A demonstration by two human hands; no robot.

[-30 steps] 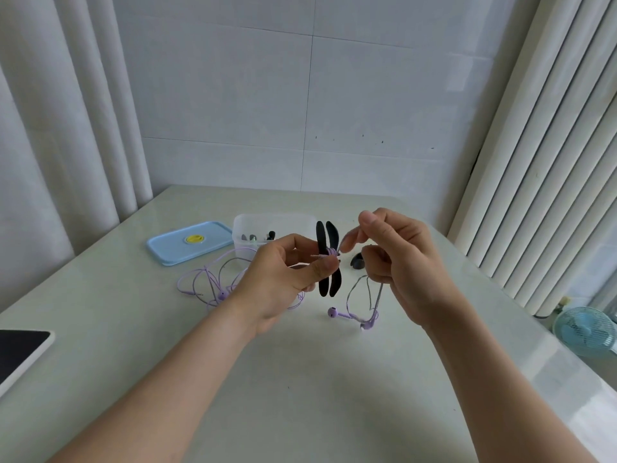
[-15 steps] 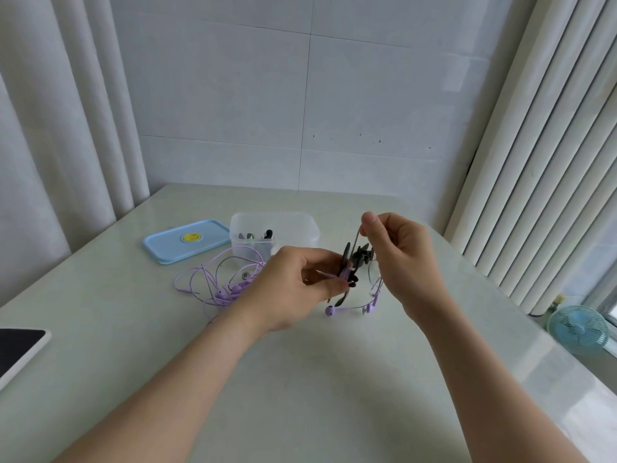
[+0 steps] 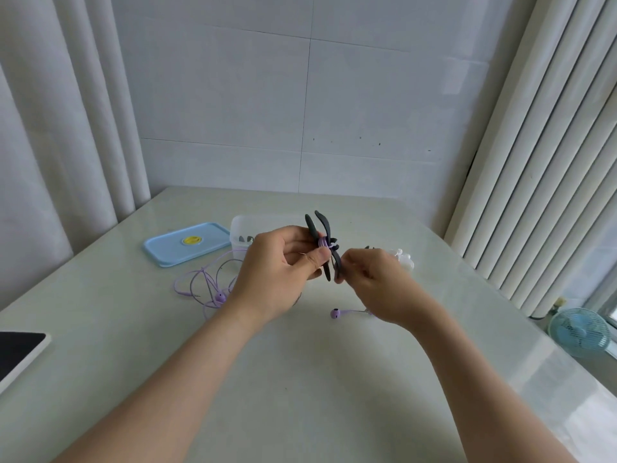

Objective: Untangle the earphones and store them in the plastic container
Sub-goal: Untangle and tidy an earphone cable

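Note:
My left hand (image 3: 278,262) pinches a black cable winder (image 3: 323,243) above the table, with purple earphone cable wrapped round its middle. My right hand (image 3: 374,279) pinches the purple cable just under the winder's lower end. A purple earbud (image 3: 335,314) on that cable lies on the table below my right hand. A second purple earphone (image 3: 213,285) lies in a loose tangle to the left. The clear plastic container (image 3: 240,228) stands behind my left hand, with small dark items inside.
The container's blue lid (image 3: 187,243) lies to the left of it. A dark tablet (image 3: 16,349) sits at the table's left edge. Small clear and dark pieces (image 3: 402,257) lie behind my right hand. A blue fan (image 3: 577,332) stands on the floor at right.
The winder has come back upright in my left hand. My right hand has dropped from above the winder to below it, drawing the purple cable round.

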